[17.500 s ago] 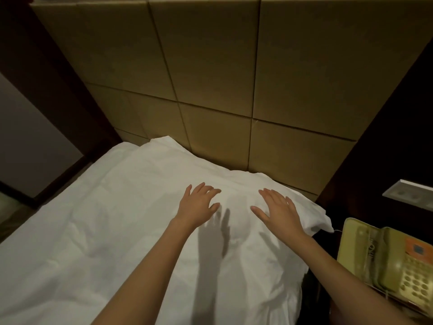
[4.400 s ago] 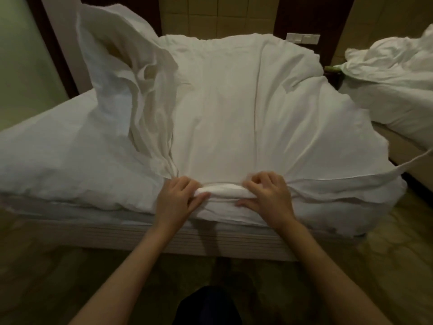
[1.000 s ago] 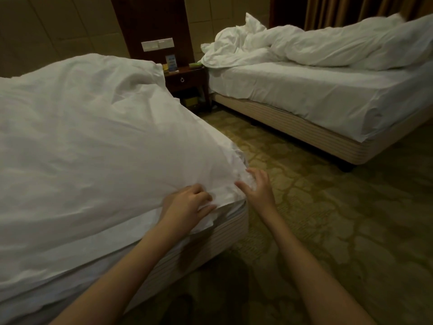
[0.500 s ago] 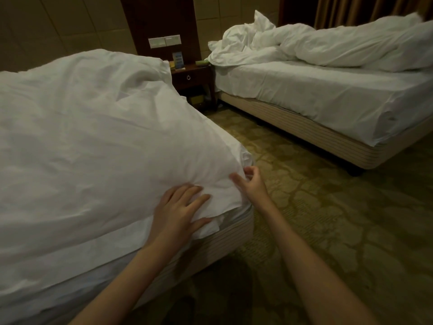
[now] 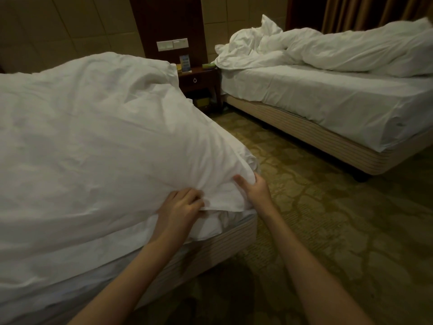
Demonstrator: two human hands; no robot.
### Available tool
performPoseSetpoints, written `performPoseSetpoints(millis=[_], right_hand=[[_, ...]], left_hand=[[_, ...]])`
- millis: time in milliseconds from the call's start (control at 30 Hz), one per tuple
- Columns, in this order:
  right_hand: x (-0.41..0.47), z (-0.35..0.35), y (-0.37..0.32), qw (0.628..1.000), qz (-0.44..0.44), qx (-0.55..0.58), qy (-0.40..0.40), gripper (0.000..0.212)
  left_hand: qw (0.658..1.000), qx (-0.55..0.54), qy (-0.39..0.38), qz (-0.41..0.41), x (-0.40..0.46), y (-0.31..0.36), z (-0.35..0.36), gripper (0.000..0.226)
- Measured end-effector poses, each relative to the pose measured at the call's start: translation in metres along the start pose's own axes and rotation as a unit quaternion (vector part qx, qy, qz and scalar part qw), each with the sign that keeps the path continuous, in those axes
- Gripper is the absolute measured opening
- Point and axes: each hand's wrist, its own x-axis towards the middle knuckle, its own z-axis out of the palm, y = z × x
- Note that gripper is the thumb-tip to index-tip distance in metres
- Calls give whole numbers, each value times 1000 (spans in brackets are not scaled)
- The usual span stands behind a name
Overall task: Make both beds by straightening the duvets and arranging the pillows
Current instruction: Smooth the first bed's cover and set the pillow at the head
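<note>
The white duvet covers the near bed, filling the left half of the frame, its surface creased and puffed up toward the head end at upper left. Its foot corner sits at the centre of the frame, right over the bed's corner. The left hand lies on that corner with fingers curled, its grip pinching a fold of the duvet's edge just above the white sheet. The right hand grasps the same corner from the right side, thumb on top of the fabric and fingers tucked under it, lifting the cloth slightly. Both forearms reach in from the bottom of the frame.

At upper right stands the second bed, its white sheet bare across most of the mattress, with a second duvet bunched in a rumpled heap along its far side and head end. Whether pillows lie in that heap cannot be told.

Between the two beds, at upper centre, a dark wooden nightstand carries a small upright card and a green object. Above it a pale switch panel is fixed to a dark wood wall strip. Patterned carpet spreads over the lower right, and brown curtains hang at the top right corner.
</note>
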Motion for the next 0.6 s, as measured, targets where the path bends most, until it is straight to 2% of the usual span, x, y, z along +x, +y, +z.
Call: performPoseSetpoints(millis=[100, 167, 233, 333, 400, 500, 600], right_hand=[[-2, -1, -2, 999, 21, -1, 25, 53], [-5, -2, -1, 998, 11, -17, 54, 52], [-6, -6, 4, 996, 0, -31, 78, 51], [-8, -8, 9, 999, 13, -15, 44, 48], [-8, -4, 13, 999, 16, -30, 19, 55], [-11, 6, 15, 996, 11, -62, 55, 54], [-13, 10, 16, 996, 2, -38, 85, 50]], left_hand=[[1000, 10, -25, -12, 0, 5, -4, 11], [999, -16, -30, -36, 1, 8, -8, 6], [997, -48, -36, -43, 5, 8, -11, 13], [994, -87, -53, -38, 10, 4, -14, 26], [988, -117, -74, -62, 14, 3, -16, 29], [976, -145, -110, -118, 23, 3, -22, 22], [965, -175, -135, -143, 26, 3, -22, 22]])
